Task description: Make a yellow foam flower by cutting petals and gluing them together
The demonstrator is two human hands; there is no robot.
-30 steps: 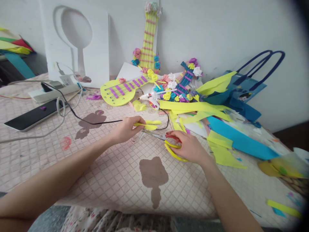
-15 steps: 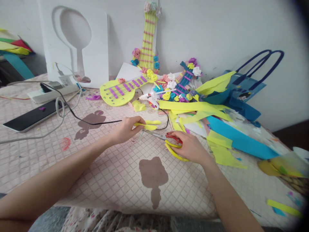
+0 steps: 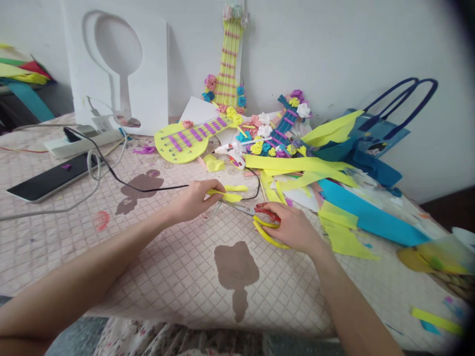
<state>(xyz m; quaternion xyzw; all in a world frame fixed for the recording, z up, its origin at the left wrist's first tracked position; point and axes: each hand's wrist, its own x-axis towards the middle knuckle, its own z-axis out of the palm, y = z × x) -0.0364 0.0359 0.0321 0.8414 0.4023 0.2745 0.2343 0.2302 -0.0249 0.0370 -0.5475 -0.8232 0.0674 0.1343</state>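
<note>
My left hand [image 3: 198,199] pinches a small piece of yellow crepe paper [image 3: 233,194], whose ends stick out to the right of the fingertips. In my right hand [image 3: 295,225] is a pair of scissors [image 3: 265,230] with red and yellow handles. The blades point left and their tips lie close by the left fingers, partly hidden behind them. A white glue gun [image 3: 230,152] rests beyond the hands. Behind it lies a yellow guitar-shaped craft [image 3: 181,143] with purple stripes and strings.
Yellow crepe strips [image 3: 297,165] and a blue strip [image 3: 371,212] spread over the right side. A blue bag [image 3: 384,136] stands behind them. At left are a power strip [image 3: 81,141] and a black phone-like device [image 3: 54,178]. A black cord [image 3: 163,189] runs past my left hand.
Both hands stay in nearly the same place, holding the same things. The yellow paper ends and the scissor blades have shifted only very slightly.
</note>
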